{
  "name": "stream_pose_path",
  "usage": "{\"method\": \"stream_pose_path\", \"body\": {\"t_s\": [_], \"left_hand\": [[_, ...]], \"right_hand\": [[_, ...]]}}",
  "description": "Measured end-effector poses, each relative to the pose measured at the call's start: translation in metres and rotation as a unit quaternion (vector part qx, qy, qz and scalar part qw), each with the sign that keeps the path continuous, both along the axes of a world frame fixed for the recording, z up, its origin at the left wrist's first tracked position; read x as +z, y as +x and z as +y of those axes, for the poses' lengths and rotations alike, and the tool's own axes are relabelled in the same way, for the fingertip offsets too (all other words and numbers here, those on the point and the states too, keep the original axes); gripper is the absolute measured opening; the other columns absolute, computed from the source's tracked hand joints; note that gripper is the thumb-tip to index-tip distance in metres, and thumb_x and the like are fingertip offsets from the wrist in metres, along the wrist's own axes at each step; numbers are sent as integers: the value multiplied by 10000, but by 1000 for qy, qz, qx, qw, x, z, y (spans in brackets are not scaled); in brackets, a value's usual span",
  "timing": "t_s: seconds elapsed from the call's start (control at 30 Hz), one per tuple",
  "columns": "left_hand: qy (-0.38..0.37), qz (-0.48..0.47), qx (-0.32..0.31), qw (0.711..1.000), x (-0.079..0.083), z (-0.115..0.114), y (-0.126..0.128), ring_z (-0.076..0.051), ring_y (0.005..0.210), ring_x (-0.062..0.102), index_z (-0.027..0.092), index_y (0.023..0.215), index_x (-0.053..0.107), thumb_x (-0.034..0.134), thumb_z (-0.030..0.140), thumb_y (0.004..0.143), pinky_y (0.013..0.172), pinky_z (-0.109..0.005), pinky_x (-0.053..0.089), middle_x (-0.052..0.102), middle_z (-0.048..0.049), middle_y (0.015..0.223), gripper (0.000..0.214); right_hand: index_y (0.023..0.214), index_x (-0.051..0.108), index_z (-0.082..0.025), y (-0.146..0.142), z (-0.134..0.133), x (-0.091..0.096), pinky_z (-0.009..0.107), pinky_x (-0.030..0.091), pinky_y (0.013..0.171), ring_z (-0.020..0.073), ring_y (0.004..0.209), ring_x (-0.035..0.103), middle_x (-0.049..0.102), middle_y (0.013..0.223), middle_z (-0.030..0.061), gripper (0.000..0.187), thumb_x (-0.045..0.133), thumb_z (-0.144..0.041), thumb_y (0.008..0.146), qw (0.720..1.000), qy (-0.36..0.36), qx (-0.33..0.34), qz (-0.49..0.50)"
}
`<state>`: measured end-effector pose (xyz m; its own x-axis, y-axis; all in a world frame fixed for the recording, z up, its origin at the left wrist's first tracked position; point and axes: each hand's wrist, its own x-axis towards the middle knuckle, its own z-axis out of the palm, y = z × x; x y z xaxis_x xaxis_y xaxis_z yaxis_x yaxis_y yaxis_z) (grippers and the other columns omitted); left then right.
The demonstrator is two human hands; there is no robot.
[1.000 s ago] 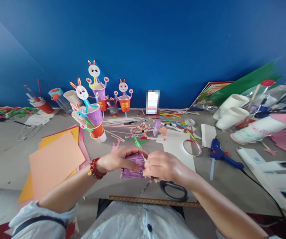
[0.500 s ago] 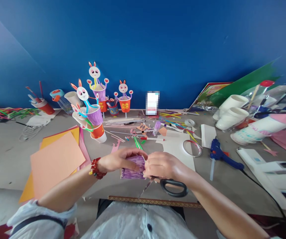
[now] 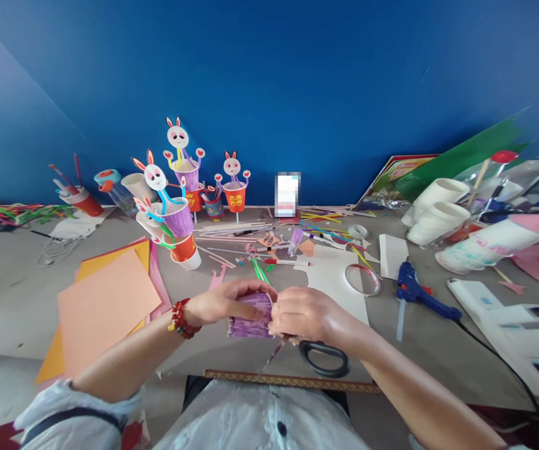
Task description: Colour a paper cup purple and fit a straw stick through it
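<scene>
A paper cup (image 3: 252, 316) streaked with purple lies on its side near the table's front, its open rim to the right. My left hand (image 3: 233, 301) is wrapped over its top. At the rim, the fingers of my right hand (image 3: 304, 314) are curled closed against the cup's edge; what their tips pinch is hidden. A pair of scissors (image 3: 324, 359) with black handles hangs beneath my right hand, seemingly held in it. One handle loop sticks out below the palm and a blade points down to the left.
Rabbit-figure paper cups (image 3: 179, 219) stand at left behind coloured paper sheets (image 3: 110, 300). Straws, markers and scraps cover the back middle. To the right are a tape roll (image 3: 361, 279), a blue glue gun (image 3: 419, 292) with its cord, and white cups (image 3: 438, 222). A patterned strip (image 3: 292, 381) edges the front.
The scissors' handle has swung slightly down and left under my right hand. Both hands and the purple cup stay nearly where they were.
</scene>
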<state>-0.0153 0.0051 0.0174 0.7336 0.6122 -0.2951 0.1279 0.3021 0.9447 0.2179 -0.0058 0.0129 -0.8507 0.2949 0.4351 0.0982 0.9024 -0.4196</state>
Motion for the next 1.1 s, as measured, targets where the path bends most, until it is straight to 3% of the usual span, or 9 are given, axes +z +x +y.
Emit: {"method": "stream_pose_path", "body": {"t_s": [0.17, 0.37, 0.5, 0.63, 0.77, 0.87, 1.1], "left_hand": [[1, -32, 30, 999, -2, -1, -3, -194, 967, 607, 209, 1184, 637, 725, 281, 785, 835, -295, 477, 648, -64, 1121, 415], [17, -23, 36, 999, 0, -3, 1, -195, 992, 595, 207, 1175, 630, 708, 273, 807, 838, -295, 460, 636, -61, 1141, 383], [82, -29, 83, 993, 2, -9, 1, -217, 1058, 581, 212, 1240, 567, 673, 297, 856, 886, -324, 462, 604, -78, 1213, 407], [170, -39, 156, 972, -4, -17, 3, -259, 1177, 536, 216, 1259, 530, 659, 337, 871, 962, -357, 445, 550, -100, 1314, 426], [264, -42, 242, 933, -15, -25, 13, -277, 1292, 453, 229, 1169, 529, 635, 331, 885, 1049, -384, 388, 519, -102, 1335, 320], [294, -41, 296, 908, -22, -31, 21, -271, 1283, 453, 234, 1119, 491, 618, 320, 897, 1050, -415, 388, 507, -112, 1314, 269], [334, -37, 373, 865, -35, -39, 31, -254, 1250, 468, 259, 1039, 418, 597, 333, 911, 1036, -433, 396, 489, -91, 1272, 233]], "right_hand": [[857, 638, -189, 1, -1, 4, 264, 446, 715, 154, 755, 582, 679, 770, 40, 187, 501, -200, 983, 998, 0, -50, 40], [846, 632, -193, 2, -1, 2, 276, 437, 717, 158, 745, 581, 685, 793, 47, 191, 494, -174, 976, 999, -8, -33, 31], [832, 613, -193, 2, -8, 5, 246, 408, 634, 147, 702, 566, 652, 762, 32, 141, 531, -173, 946, 985, -80, -142, 63], [756, 570, -189, -6, -19, -2, 227, 373, 557, 118, 581, 500, 577, 660, -8, 188, 556, -229, 939, 944, -145, -277, 108], [729, 566, -191, -19, -28, -15, 227, 395, 540, 129, 569, 522, 591, 635, -5, 220, 587, -303, 918, 886, -199, -379, 179], [707, 555, -191, -28, -32, -21, 223, 387, 495, 122, 524, 499, 555, 598, -16, 257, 608, -350, 902, 846, -268, -395, 238], [687, 496, -206, -43, -35, -22, 223, 382, 482, 108, 492, 458, 481, 550, -50, 315, 657, -408, 868, 768, -403, -362, 341]]}}
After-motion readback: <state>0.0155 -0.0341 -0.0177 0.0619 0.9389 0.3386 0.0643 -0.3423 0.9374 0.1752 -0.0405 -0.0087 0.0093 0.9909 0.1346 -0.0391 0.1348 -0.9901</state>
